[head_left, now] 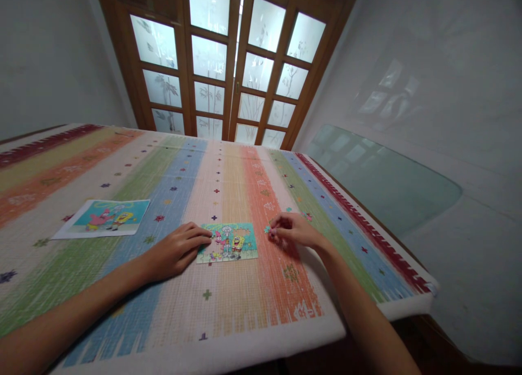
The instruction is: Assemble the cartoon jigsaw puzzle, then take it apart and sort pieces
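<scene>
The thumb and fingers of our right hand (294,229) are close together, pinching one small teal piece (267,229). It is up near the fingertips, just to the right of the puzzle (227,244) and not touching it. The fingers of our left hand (181,250) are held out nearly straight and side by side. Their tips rest on the left edge of the puzzle, and we see no piece pinched there. The left thumb is hidden from us.

The puzzle lies flat on the cloth (240,293), between our two hands. Most of it looks done: we see a pink star, a squid and a yellow sponge, and the bottom edge looks whole. Near the top right we see a gap (241,232) where the pale brown shows, so we think a few pieces are left to fit. The lines are too small for us to count how many.

Past our right hand, we see some loose pieces (307,217), with one more teal bit (289,209) lying apart. Well off to the left lies a paper picture (116,217) with the same three friends. Far back, at the end of the table, stand the wooden doors (185,65).
</scene>
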A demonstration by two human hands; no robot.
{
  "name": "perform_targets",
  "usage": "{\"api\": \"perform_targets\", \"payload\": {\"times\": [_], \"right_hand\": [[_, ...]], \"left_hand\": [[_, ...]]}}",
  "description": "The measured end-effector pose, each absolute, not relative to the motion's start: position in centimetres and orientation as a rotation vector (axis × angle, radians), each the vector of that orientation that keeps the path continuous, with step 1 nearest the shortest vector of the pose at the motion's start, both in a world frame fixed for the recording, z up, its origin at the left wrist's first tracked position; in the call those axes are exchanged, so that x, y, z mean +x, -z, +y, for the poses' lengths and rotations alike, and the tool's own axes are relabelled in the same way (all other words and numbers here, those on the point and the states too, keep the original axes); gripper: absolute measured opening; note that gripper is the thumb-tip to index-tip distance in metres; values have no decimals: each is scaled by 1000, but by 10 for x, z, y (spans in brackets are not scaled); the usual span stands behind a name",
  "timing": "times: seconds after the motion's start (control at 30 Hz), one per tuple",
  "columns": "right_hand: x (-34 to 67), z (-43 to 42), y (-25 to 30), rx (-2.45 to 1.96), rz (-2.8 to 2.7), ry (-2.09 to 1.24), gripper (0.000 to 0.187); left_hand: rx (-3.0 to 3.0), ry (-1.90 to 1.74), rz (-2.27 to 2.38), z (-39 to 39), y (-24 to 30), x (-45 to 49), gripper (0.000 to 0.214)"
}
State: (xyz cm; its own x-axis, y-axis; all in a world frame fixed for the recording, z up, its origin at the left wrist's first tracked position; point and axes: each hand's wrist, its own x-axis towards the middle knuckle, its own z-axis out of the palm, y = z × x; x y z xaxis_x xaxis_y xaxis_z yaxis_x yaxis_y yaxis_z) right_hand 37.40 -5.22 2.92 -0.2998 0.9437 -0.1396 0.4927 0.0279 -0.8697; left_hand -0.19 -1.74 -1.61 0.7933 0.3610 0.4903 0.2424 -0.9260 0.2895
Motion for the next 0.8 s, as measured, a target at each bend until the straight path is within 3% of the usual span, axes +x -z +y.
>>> {"api": "perform_targets", "payload": {"times": [0.3,0.6,0.8], "right_hand": [[289,-40,-34,-1286,-1975,-1001,6],[248,-45,-16,-1288,-1995,-1108,6],[248,-47,-14,-1335,-2096,-932,5]], "left_hand": [[2781,-815,483,-19,16,-2,35],[2829,-792,489,-20,15,-1,34],[2833,-812,482,-20,15,-1,34]]}}
